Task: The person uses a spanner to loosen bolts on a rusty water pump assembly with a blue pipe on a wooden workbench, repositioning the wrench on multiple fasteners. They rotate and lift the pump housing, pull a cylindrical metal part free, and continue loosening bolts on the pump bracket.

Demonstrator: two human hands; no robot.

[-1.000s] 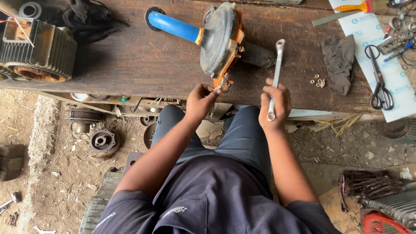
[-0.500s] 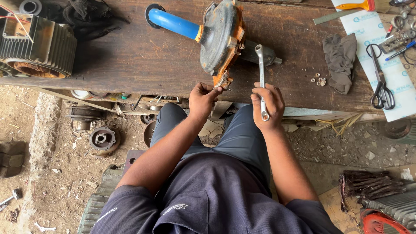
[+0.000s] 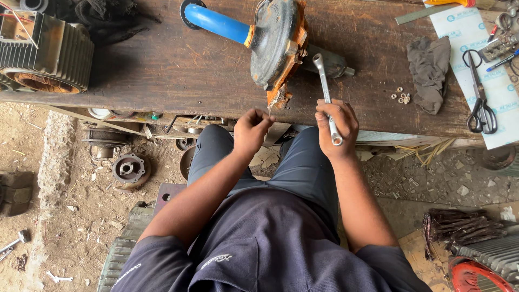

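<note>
I saw the pump (image 3: 278, 46) lying on the bench (image 3: 162, 70). My left hand (image 3: 251, 130) was just in front of the pump. My right hand (image 3: 336, 124) held the wrench (image 3: 326, 92) right of the pump. Farther right lay the rag (image 3: 430, 70), then the scissors (image 3: 478, 92). The motor (image 3: 46, 51) sat far left of the pump.

Repair workshop, worn wooden workbench (image 3: 162, 70), finned motor housing (image 3: 46, 54), scissors (image 3: 478, 92), metal parts on dirt floor (image 3: 70, 216)
</note>
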